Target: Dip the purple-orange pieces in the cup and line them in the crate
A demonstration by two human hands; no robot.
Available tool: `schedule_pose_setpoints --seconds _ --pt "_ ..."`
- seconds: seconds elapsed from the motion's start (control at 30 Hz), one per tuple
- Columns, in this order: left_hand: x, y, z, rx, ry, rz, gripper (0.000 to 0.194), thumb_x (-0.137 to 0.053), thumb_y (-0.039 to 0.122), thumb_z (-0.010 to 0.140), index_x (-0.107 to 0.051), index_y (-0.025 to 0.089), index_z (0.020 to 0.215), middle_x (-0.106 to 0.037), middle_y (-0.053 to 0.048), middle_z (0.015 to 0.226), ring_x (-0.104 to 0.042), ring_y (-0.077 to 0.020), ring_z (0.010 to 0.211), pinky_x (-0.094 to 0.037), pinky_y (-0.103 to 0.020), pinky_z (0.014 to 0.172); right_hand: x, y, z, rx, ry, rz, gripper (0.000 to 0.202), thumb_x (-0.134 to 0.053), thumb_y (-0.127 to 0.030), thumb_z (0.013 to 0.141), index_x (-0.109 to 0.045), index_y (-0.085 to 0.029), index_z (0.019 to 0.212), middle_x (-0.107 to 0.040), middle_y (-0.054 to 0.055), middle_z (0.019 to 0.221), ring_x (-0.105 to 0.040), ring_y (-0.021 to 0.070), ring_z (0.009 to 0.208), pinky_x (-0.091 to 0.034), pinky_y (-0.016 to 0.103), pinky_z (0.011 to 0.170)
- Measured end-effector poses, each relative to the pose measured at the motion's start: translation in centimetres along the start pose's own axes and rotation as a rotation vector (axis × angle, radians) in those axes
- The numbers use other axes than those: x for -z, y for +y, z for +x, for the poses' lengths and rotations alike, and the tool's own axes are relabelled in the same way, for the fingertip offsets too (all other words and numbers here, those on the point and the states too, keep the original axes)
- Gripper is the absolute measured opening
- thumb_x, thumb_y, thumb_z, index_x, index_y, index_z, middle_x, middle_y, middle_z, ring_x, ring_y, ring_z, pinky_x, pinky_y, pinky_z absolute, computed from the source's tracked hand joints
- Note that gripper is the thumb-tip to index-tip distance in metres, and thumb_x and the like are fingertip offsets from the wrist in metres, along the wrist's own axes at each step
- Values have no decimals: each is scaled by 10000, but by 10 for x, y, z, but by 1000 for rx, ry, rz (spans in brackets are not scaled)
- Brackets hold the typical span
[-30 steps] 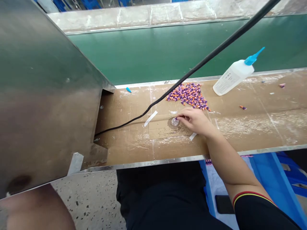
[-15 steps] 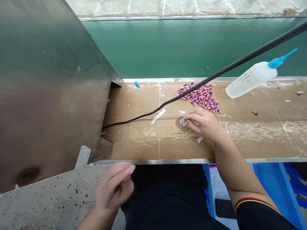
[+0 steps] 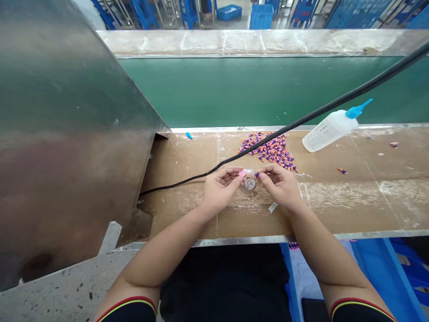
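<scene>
A small pink piece (image 3: 242, 172) is pinched between the thumb and fingers of my left hand (image 3: 221, 185). Facing it, my right hand (image 3: 279, 184) grips a small purple piece (image 3: 256, 175) at its fingertips. The two pieces are close together but apart. Just below them, between the hands, a small clear round container (image 3: 250, 184) stands on the cardboard-covered bench (image 3: 187, 201). Behind my hands lies a pile of small purple and orange pieces (image 3: 276, 150).
A black cable (image 3: 321, 109) runs diagonally over the bench. To the right are a white bottle with a blue nozzle (image 3: 328, 132) and a loose piece (image 3: 342, 171). A metal panel (image 3: 73, 134) stands at the left; a green surface (image 3: 217, 91) lies beyond.
My left hand has come up from below the bench edge to beside the container, bringing the pink piece. My right hand has lifted the purple piece off the container. The view has tilted up.
</scene>
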State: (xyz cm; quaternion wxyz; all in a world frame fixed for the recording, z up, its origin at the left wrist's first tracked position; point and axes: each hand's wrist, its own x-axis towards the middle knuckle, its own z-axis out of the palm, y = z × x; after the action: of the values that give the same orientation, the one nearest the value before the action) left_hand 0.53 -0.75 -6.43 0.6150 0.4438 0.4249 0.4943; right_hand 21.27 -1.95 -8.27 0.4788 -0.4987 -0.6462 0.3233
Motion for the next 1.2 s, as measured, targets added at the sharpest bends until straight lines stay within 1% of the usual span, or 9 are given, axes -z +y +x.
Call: schedule_pose_setpoints --seconds 0.1,0.2,0.4,0.6,0.7,0.83,1.0,1.1,1.2 --pt "0 -12 3 23 54 -13 491 -986 432 707 -820 151 1073 -837 -106 942 -818 -214 834 -713 -343 835 -9 -5 -3 -42 -2 167 236 -717 -469 1027 -777 -241 1014 -797 38 875 -769 169 705 -669 291 622" --pt "1 -21 0 29 80 9 466 -961 506 747 -831 142 1008 -836 -127 949 -822 -228 856 -711 -354 853 -17 -11 -5 -77 -25 264 258 -730 -498 1028 -800 -251 1044 -820 41 927 -777 161 684 -706 308 649" --pt "1 -30 1 64 81 -85 500 -965 597 724 -824 157 916 -836 -128 979 -826 -237 917 -704 -372 919 -28 -19 -8 -102 19 282 283 -730 -514 1036 -790 -237 1039 -845 53 974 -836 180 801 -735 302 752" --pt "-1 -35 2 -45 79 8 301 -909 439 806 -820 167 896 -828 -105 913 -802 -184 817 -681 -295 813 -29 -18 -9 -107 32 249 310 -718 -534 1040 -765 -228 1037 -841 39 918 -841 178 784 -734 294 766" --pt "-2 -37 1 -53 103 68 254 -886 388 802 -799 164 885 -821 -98 879 -791 -179 770 -672 -280 755 -31 -16 -11 -64 49 184 241 -695 -459 1062 -767 -229 1052 -842 45 948 -834 173 785 -725 299 766" --pt "-1 -39 1 -55 133 154 202 -830 353 815 -785 165 875 -814 -97 892 -787 -186 780 -669 -299 762 -33 -15 -14 41 42 35 147 -648 -307 1073 -779 -243 1068 -844 61 1024 -831 191 914 -699 328 827" --pt "5 -38 3 -56 91 290 115 -801 277 779 -806 178 836 -812 -87 890 -772 -193 778 -638 -303 726 -30 -15 -12 127 -25 -45 161 -630 -208 1059 -780 -263 1077 -850 50 1078 -822 198 958 -677 351 847" --pt "8 -35 5 26 16 200 158 -843 313 764 -851 189 862 -820 -88 893 -758 -193 771 -636 -318 732 -26 -13 -12 120 -33 -40 176 -625 -203 1060 -788 -262 1087 -847 40 1045 -819 188 915 -674 341 823" --pt "9 -32 6 188 -31 -50 280 -928 422 729 -861 184 860 -807 -88 840 -717 -163 707 -624 -297 683 -25 -12 -12 108 58 -32 164 -653 -209 1051 -800 -263 1102 -843 35 1020 -813 178 878 -674 328 794"
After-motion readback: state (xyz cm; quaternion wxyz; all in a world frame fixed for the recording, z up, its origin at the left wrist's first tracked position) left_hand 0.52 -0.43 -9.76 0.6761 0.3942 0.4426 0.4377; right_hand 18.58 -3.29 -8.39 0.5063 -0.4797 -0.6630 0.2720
